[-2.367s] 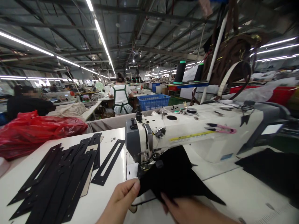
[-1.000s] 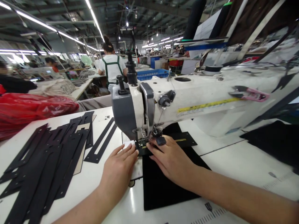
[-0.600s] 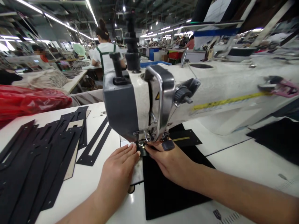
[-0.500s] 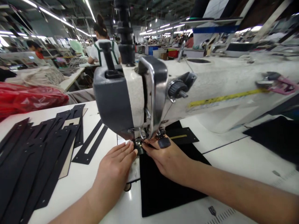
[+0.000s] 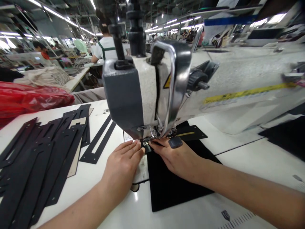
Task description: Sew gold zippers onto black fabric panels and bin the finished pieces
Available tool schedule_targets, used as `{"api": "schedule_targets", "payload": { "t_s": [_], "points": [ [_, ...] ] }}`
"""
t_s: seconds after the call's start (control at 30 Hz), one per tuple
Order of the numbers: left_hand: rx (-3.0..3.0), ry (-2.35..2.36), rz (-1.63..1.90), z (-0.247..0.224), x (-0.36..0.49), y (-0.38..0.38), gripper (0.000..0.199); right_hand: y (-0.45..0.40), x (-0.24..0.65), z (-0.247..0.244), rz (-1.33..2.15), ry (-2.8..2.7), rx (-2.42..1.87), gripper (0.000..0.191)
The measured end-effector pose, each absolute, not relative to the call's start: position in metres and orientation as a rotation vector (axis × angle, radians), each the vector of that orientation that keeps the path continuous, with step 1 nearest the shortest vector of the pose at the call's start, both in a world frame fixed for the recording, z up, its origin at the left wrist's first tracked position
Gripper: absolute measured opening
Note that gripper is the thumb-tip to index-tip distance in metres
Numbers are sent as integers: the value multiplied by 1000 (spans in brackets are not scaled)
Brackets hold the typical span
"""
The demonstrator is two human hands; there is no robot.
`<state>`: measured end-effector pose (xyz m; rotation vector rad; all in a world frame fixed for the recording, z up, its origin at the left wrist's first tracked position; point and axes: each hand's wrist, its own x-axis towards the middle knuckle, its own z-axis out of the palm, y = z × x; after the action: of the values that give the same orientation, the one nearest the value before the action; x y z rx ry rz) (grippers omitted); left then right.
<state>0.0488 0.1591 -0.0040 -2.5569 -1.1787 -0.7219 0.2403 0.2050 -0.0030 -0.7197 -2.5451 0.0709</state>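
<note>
A worker's left hand (image 5: 121,165) and right hand (image 5: 177,159), fingers flat and unclenched, press a black fabric panel (image 5: 171,181) onto the white worktop (image 5: 250,162) beneath the sewing machine (image 5: 147,82) head; black cut strips (image 5: 43,152) lie left, beside a red plastic bag (image 5: 28,98).

A large factory hall: strip lights (image 5: 59,17) along the dark ceiling, far worktables (image 5: 76,79) at left.

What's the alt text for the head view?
Both hands, left hand and right hand, press a black fabric piece flat under the needle of a white sewing machine; black slotted strips lie left.
</note>
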Motion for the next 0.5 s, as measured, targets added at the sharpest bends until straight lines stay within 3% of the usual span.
{"api": "schedule_targets", "payload": {
  "t_s": [0.5],
  "points": [
    [-2510, -1225, -782, -4, 49, 165, 26, 211, 236, -4, 10, -2499, -654, 31]
  ]
}}
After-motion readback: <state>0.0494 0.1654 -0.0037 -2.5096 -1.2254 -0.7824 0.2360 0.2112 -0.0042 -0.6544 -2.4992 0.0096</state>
